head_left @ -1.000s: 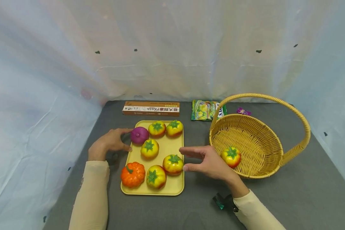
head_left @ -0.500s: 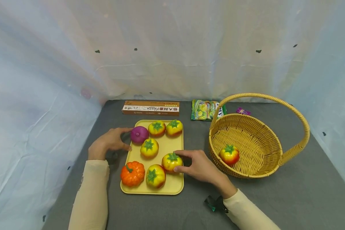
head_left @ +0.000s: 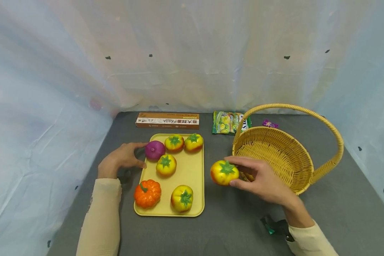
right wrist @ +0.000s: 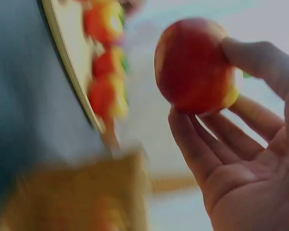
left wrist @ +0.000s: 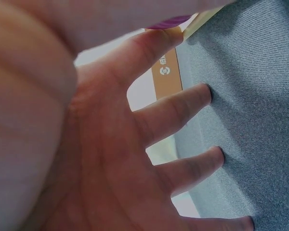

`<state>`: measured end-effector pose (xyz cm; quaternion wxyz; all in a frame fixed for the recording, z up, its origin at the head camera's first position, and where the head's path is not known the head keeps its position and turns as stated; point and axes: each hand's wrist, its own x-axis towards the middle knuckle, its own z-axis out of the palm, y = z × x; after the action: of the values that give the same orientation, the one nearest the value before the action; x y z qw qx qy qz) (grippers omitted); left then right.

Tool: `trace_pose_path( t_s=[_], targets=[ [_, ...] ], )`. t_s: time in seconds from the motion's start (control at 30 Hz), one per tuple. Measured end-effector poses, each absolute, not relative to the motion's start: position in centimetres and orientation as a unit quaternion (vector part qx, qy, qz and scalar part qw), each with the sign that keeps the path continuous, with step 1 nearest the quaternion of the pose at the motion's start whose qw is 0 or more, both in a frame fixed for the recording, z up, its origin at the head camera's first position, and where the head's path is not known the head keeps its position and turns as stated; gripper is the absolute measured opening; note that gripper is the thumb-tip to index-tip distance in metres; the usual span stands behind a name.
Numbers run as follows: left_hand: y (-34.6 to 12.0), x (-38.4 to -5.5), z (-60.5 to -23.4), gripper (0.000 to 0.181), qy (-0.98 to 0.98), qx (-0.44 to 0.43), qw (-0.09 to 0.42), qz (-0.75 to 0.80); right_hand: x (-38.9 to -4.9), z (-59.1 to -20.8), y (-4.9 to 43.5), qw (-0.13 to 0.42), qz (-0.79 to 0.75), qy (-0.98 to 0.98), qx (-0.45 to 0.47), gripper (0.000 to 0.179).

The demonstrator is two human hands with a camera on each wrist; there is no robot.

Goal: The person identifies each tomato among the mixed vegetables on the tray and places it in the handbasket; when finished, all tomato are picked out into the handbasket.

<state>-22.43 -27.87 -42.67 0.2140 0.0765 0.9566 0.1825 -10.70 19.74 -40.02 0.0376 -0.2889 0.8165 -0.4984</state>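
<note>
My right hand pinches a yellow-red persimmon with a green leafy top, between thumb and fingers. It is held above the table, between the tray and the basket. The right wrist view shows the persimmon's red underside. My left hand rests at the left edge of the yellow tray, fingers spread, thumb and forefinger by the rim. In the left wrist view the fingers are straight, with tips down on the cloth. A purple onion-like vegetable, several persimmons and an orange pumpkin sit on the tray.
A wicker basket with a tall handle stands right of the tray, partly behind my right hand. At the back lie a pasta box, a green snack bag and a small purple packet. Pale curtains surround the table.
My right hand has taken a persimmon from the tray's right side and carried it up and right, towards the basket. The persimmon beside it has rolled right. My left hand stays put.
</note>
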Motion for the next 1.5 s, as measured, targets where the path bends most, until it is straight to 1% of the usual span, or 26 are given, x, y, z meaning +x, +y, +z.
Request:
trace_pose_path(
  t_s=[0.07, 0.27, 0.37, 0.5, 0.63, 0.83, 1.07, 1.37, 1.5],
  targets=[
    [-27.9, -22.5, -42.8, 0.098, 0.956, 0.076, 0.216, 0.183, -10.1, -39.3, 22.4, 0.023, -0.490, 0.826, -0.278, 0.058],
    [-28.1, -22.4, -42.8, 0.099, 0.955, 0.078, 0.220, 0.182, -8.0, -37.9, 29.0, 0.016, -0.417, 0.887, -0.196, 0.054],
    [-28.0, -22.5, -42.6, 0.099, 0.955, 0.087, 0.219, 0.181, -7.2, -37.8, 31.2, 0.021, -0.380, 0.910, -0.162, 0.053],
    [-27.8, -22.6, -42.5, 0.099, 0.954, 0.088, 0.222, 0.179, -6.9, -38.3, 32.7, 0.037, -0.344, 0.927, -0.146, 0.053],
    [-28.0, -22.6, -42.3, 0.099, 0.955, 0.083, 0.226, 0.175, -7.3, -39.0, 32.5, 0.049, -0.343, 0.926, -0.149, 0.052],
    [-27.8, -22.5, -42.2, 0.099, 0.955, 0.085, 0.224, 0.177, -8.2, -39.9, 30.8, 0.065, -0.365, 0.915, -0.156, 0.051],
    [-27.6, -22.4, -42.0, 0.098, 0.954, 0.081, 0.226, 0.178, -9.2, -40.4, 29.0, 0.064, -0.367, 0.913, -0.167, 0.052],
    [-27.8, -22.5, -42.3, 0.099, 0.955, 0.084, 0.225, 0.175, -9.1, -40.6, 29.2, 0.068, -0.352, 0.922, -0.143, 0.058],
    [-27.8, -22.5, -42.5, 0.098, 0.955, 0.094, 0.220, 0.177, -9.1, -40.5, 28.9, 0.047, -0.350, 0.925, -0.142, 0.057]
  ],
)
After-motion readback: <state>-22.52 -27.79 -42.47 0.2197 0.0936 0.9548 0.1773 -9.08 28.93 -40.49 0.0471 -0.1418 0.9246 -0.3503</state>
